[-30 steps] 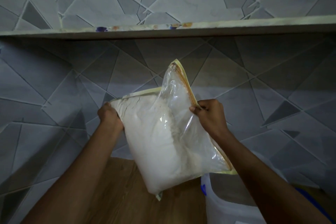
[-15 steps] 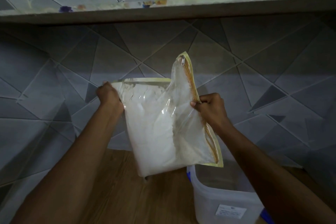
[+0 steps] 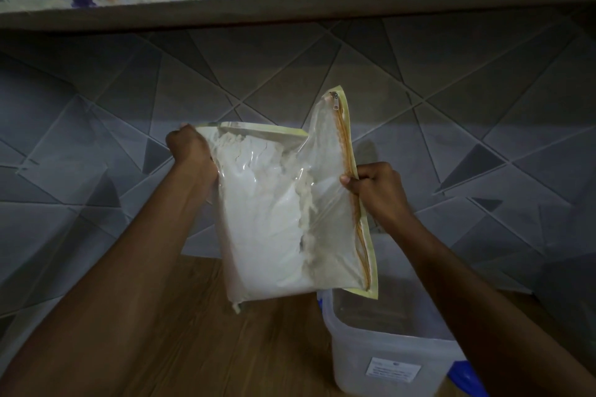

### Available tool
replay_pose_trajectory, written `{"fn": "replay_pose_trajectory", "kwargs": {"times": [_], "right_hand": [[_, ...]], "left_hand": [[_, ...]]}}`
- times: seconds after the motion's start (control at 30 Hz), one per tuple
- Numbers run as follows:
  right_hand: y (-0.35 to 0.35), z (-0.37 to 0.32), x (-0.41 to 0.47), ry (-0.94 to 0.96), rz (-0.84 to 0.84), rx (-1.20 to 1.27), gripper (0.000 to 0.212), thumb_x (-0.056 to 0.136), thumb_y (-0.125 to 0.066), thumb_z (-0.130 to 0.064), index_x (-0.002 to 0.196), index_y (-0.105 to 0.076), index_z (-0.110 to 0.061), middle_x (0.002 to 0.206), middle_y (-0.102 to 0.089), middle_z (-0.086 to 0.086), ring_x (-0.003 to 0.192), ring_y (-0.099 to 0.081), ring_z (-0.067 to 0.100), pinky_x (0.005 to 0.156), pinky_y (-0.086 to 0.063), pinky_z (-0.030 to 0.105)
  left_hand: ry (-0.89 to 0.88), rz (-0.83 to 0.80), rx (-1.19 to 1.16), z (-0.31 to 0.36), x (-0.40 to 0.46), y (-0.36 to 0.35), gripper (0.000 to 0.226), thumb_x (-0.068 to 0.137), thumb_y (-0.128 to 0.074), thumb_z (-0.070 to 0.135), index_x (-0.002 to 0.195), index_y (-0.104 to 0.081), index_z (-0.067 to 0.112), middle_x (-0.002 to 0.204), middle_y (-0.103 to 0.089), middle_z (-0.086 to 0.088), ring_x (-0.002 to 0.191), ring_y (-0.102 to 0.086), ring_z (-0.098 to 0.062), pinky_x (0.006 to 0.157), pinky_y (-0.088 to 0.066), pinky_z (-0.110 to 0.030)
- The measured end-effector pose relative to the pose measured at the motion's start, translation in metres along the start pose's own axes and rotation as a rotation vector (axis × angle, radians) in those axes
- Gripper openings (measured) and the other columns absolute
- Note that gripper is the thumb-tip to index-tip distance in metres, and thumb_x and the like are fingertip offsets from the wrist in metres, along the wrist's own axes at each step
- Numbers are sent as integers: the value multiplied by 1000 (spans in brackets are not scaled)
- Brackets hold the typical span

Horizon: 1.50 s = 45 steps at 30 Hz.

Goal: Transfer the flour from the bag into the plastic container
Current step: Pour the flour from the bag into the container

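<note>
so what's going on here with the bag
A person holds a clear zip bag of flour up in both hands: the left hand grips its top corner, the right hand pinches the zipper edge. The open plastic container sits on the wooden surface just below. No flour is pouring yet.

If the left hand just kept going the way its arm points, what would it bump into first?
Probably the grey tiled wall. The left hand, gripping the flour bag at its top corner, points up and away, and nothing shows between it and the wall, though depth is hard to judge.

wooden counter (image 3: 200, 348) | on it: open translucent plastic container (image 3: 387, 361), lower right
</note>
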State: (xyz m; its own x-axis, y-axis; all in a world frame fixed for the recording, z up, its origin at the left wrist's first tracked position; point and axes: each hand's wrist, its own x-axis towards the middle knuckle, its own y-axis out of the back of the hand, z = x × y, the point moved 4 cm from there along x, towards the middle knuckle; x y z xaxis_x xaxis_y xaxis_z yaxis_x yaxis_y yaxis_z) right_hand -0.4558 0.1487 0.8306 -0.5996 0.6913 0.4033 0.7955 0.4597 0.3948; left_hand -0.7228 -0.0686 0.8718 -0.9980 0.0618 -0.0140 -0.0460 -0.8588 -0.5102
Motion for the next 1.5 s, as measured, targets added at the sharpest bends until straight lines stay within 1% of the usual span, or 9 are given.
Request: {"fn": "replay_pose_trajectory", "kwargs": {"times": [0.1,0.23,0.47,0.6,0.77,0.87,1.0,1.33,1.5], "right_hand": [[6,3,-1,1,11,9,13,87,-75,-26,85,-82,-16,77,-77,6,75,-72,17,74,-58,37],[9,9,0,-22,19,31,13,86,-77,-26,88,-82,-15,76,-76,6,74,-72,19,75,-58,38],[10,11,-1,-2,-2,41,17,87,-76,-24,87,-81,-8,86,-77,17,82,-73,25,75,-58,39],[10,11,-2,-3,-15,32,19,88,-75,-23,87,-81,-5,84,-77,16,69,-69,16,65,-51,28],[9,18,-2,-10,8,40,22,87,-75,-21,83,-78,1,86,-74,23,74,-72,22,67,-51,28],[12,23,-4,-25,30,32,19,87,-75,-22,83,-80,-4,83,-77,16,80,-75,27,77,-60,45],[13,24,-7,-29,29,36,19,86,-75,-24,82,-80,-7,82,-77,14,79,-75,27,78,-60,51],[19,34,-7,30,-9,38,12,88,-74,-19,87,-81,-9,78,-77,5,73,-73,17,73,-60,40],[24,47,-5,25,-44,111,11,89,-73,-15,96,-81,-11,63,-68,-24,60,-65,-11,63,-52,19]], "left_hand": [[-47,-3,31,5,0,-7,41,103,-39,26,133,-54,3,122,-65,-14,95,-69,-25,79,-58,-35],[-56,-8,23,6,-2,-15,28,105,-37,27,123,-51,10,121,-63,-13,102,-67,-26,91,-57,-40],[-25,17,68,-1,6,-12,44,103,-36,34,138,-50,12,127,-62,-11,106,-66,-27,91,-55,-39],[-60,8,50,0,9,-12,45,100,-36,36,135,-52,12,126,-63,-14,106,-68,-29,94,-56,-41],[-47,-20,35,-7,28,-20,57,88,-42,44,134,-51,11,127,-62,-15,108,-68,-32,98,-54,-46],[-26,-16,60,-16,53,-28,67,78,-43,49,134,-53,14,130,-62,-12,112,-67,-31,100,-53,-46],[20,-21,31,-3,7,-39,54,97,-42,42,138,-51,9,138,-58,-15,118,-62,-31,107,-48,-46],[-108,37,152,-1,-32,-52,43,107,-38,29,136,-48,-1,136,-58,-21,119,-63,-33,105,-50,-45],[-159,45,186,2,-51,-60,43,107,-37,28,137,-49,-1,136,-58,-20,121,-61,-33,107,-49,-45]]}}
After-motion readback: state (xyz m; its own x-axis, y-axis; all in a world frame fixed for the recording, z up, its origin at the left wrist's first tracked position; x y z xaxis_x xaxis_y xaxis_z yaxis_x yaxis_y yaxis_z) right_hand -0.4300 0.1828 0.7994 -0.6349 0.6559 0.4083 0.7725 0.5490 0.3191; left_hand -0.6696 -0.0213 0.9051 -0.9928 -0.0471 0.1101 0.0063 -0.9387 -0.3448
